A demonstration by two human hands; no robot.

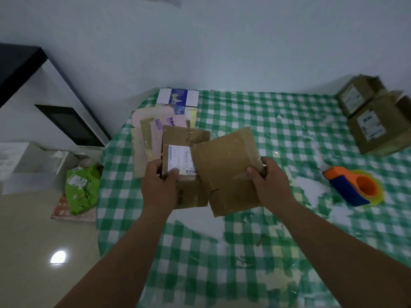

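Observation:
I hold a flattened brown cardboard box (224, 172) above the table with both hands. My left hand (159, 185) grips its left panel, thumb on the white shipping label (180, 161). My right hand (269, 181) grips the right panel's taped edge, thumb on top. The two panels are angled apart along a fold in the middle. Behind it lies a stack of flattened cartons (155, 125), pink, brown and white with blue print.
The table wears a worn green-and-white checked cloth (278, 121). An orange and blue tape dispenser (353, 187) lies at the right. Two brown labelled boxes (369, 116) stand at the far right corner. A green parcel (83, 187) lies on the floor at the left, near white furniture.

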